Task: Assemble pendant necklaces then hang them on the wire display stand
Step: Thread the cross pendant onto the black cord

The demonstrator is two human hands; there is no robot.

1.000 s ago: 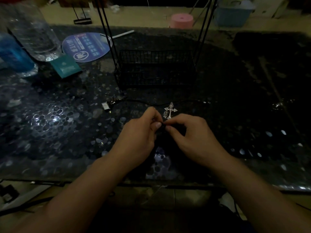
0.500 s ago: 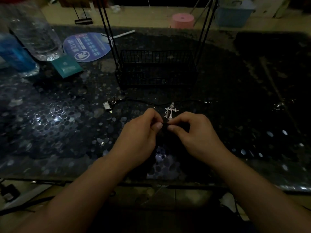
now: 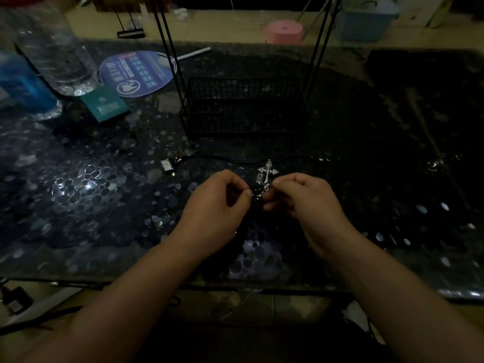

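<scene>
Table: black glossy top (image 3: 366,179) speckled with pale pebble shapes; its far right corner is lost in darkness and its near edge is crossed by both forearms.
Wire display stand: black, at the middle of the table toward the far edge; the basket base (image 3: 243,106) shows, the uprights are cut off by the top of the frame.
Water bottle: clear plastic (image 3: 56,48) near the far left corner, top cut off; a blue bottle (image 3: 25,87) beside it is partly out of frame.
Round fan: blue printed (image 3: 137,73), print unreadable, left of the stand; a teal packet (image 3: 104,104) lies just in front of it.
Left hand: (image 3: 217,205) fingers curled, thumb and forefinger pinching the black cord (image 3: 235,161), hard to trace against the dark top.
Right hand: (image 3: 306,203) also curled, pinching the same cord close to the left fingertips; the exact grip point is too dark to read.
Cross pendant: silver (image 3: 267,174), just beyond the fingertips, near the table's middle; whether it hangs on the cord or lies on the top cannot be told.
Clasp: small metal piece (image 3: 167,165) at the cord's left end.
Change: the hands have parted slightly since a moment ago, and the pendant is in the same place.
</scene>
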